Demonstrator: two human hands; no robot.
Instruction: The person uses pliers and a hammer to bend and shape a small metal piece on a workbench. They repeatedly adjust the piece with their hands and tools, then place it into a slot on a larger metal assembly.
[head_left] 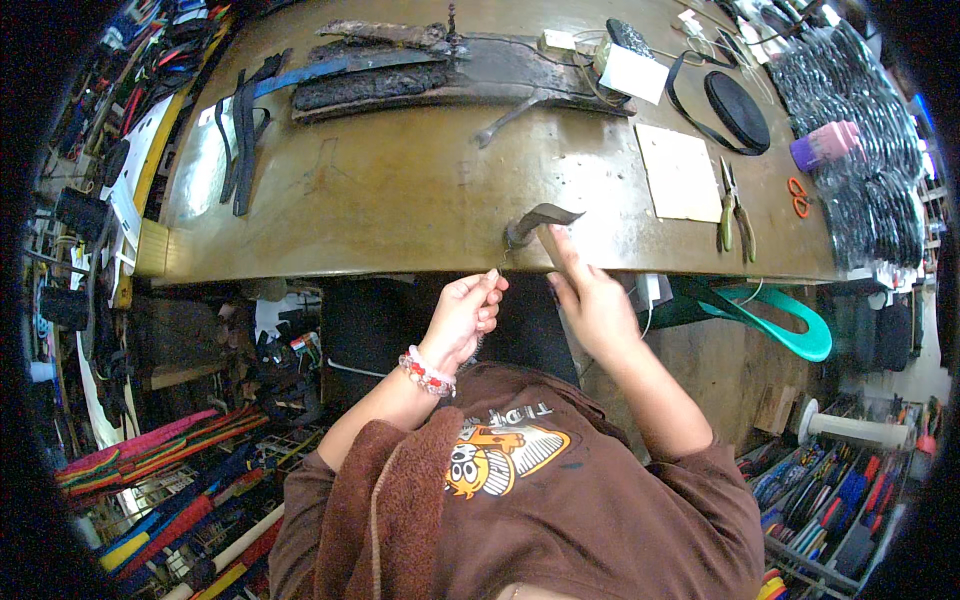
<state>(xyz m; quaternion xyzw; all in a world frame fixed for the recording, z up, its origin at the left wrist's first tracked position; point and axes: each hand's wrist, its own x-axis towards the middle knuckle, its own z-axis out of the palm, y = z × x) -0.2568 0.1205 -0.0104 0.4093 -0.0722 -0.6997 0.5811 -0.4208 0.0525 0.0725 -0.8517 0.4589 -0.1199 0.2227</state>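
My left hand [465, 312], with a beaded bracelet [428, 374] at the wrist, is closed in a pinch at the table's near edge. What its fingertips hold is too small to make out. Just beyond them a short dark strip [540, 219] lies curved on the table [400, 205], one end raised. The index finger of my right hand [598, 303] stretches to the strip and seems to touch it. My right thumb stands apart from that finger, below the table edge; the other fingers are partly hidden.
Pliers [730, 212], orange-handled scissors [799, 197], a pale sheet [677, 172] and a black webbing roll [737, 112] lie at the right. Dark straps [243, 135] lie at the left, a worn board [480, 75] at the back. A green loop [790, 325] hangs below the right edge.
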